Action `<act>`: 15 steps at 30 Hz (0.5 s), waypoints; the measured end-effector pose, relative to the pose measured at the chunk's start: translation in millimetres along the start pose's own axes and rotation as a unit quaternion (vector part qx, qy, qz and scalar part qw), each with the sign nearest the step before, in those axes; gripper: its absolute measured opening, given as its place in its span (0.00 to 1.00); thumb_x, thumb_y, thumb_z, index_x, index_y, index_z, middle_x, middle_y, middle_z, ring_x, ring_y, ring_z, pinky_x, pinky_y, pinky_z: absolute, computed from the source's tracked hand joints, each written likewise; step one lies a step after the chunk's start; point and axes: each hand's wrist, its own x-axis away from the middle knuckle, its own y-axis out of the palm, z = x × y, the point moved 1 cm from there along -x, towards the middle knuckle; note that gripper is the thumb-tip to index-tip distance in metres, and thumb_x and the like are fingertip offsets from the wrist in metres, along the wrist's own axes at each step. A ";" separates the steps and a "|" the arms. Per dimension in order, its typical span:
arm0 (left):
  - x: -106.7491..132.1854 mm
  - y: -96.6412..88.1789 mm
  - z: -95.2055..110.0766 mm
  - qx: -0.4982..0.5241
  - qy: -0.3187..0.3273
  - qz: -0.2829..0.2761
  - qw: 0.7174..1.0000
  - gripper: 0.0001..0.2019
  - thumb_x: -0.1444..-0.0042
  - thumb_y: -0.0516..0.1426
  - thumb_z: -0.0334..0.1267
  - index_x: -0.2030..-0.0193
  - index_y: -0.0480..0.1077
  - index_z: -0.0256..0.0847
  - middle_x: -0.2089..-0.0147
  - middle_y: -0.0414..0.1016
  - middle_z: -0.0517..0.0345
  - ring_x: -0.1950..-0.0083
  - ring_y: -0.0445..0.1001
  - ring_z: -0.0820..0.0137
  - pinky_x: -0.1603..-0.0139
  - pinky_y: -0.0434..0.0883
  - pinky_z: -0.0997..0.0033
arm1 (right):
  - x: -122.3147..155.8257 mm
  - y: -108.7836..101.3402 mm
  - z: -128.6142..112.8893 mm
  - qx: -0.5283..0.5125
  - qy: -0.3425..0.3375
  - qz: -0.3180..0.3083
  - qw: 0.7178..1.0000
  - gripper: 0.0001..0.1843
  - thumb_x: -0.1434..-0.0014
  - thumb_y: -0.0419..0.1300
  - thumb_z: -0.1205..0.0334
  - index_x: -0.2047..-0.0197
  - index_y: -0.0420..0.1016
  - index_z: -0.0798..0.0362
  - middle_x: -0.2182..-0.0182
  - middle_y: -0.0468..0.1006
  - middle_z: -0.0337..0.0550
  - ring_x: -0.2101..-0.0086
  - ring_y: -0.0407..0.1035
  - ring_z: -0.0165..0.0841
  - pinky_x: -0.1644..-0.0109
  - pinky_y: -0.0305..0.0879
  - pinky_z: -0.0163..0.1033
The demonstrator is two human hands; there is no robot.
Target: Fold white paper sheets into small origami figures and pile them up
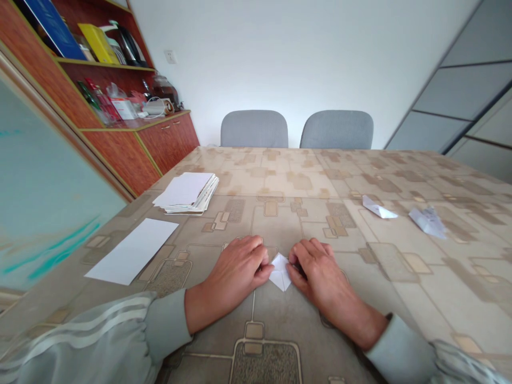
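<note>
A small folded piece of white paper (280, 273), roughly diamond-shaped with creases meeting near its middle, is low over the patterned table between my hands. My left hand (245, 262) pinches its left corner between thumb and curled fingers. On the opposite corner, my right hand (316, 264) grips in the same way, fingers bent inward. Both hands partly cover the paper's side corners, and my fingertips are mostly hidden.
A stack of paper (186, 191) and a single white sheet (133, 250) lie on the left of the table (256, 224). Two folded paper pieces, one boat-like (378, 208) and one crumpled-looking (428, 222), rest on the right. Grey chairs (254, 128) stand behind.
</note>
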 end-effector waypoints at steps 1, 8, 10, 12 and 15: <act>-0.2 0.1 0.2 0.002 -0.002 0.003 1.000 0.08 0.40 0.58 0.35 0.70 0.67 0.39 0.67 0.67 0.60 0.63 0.67 0.67 0.62 0.61 0.67 | 0.0 0.3 0.6 -0.002 0.003 0.001 1.000 0.05 0.43 0.62 0.70 0.68 0.69 0.53 0.68 0.75 0.42 0.63 0.66 0.40 0.58 0.54 0.44; 3.4 0.2 3.8 0.074 0.039 0.026 0.996 0.10 0.37 0.53 0.33 0.49 0.66 0.43 0.58 0.69 0.57 0.55 0.68 0.65 0.56 0.65 0.66 | 1.7 -2.9 1.4 -0.027 0.017 0.005 0.999 0.04 0.41 0.62 0.68 0.63 0.70 0.52 0.66 0.75 0.41 0.62 0.67 0.40 0.57 0.54 0.44; 4.0 1.8 4.6 0.080 0.021 0.034 0.996 0.08 0.38 0.53 0.33 0.51 0.67 0.42 0.57 0.68 0.56 0.54 0.68 0.64 0.54 0.66 0.65 | 2.2 -3.9 0.6 -0.044 0.014 0.002 0.999 0.04 0.40 0.62 0.67 0.62 0.70 0.52 0.65 0.75 0.42 0.61 0.66 0.40 0.57 0.54 0.44; 4.3 3.7 5.1 0.078 0.008 0.042 0.996 0.07 0.39 0.54 0.32 0.54 0.68 0.41 0.57 0.68 0.55 0.53 0.67 0.63 0.52 0.66 0.63 | 2.5 -4.4 -0.2 -0.062 0.008 0.001 0.998 0.04 0.40 0.62 0.66 0.62 0.71 0.51 0.64 0.75 0.42 0.60 0.66 0.40 0.57 0.54 0.44; 5.0 5.8 5.1 0.081 0.003 0.050 0.995 0.07 0.40 0.54 0.32 0.55 0.68 0.41 0.56 0.67 0.54 0.53 0.67 0.62 0.52 0.66 0.62 | 2.9 -4.0 -0.8 -0.078 0.001 0.002 0.997 0.07 0.40 0.63 0.65 0.57 0.72 0.50 0.62 0.74 0.43 0.58 0.66 0.41 0.55 0.55 0.45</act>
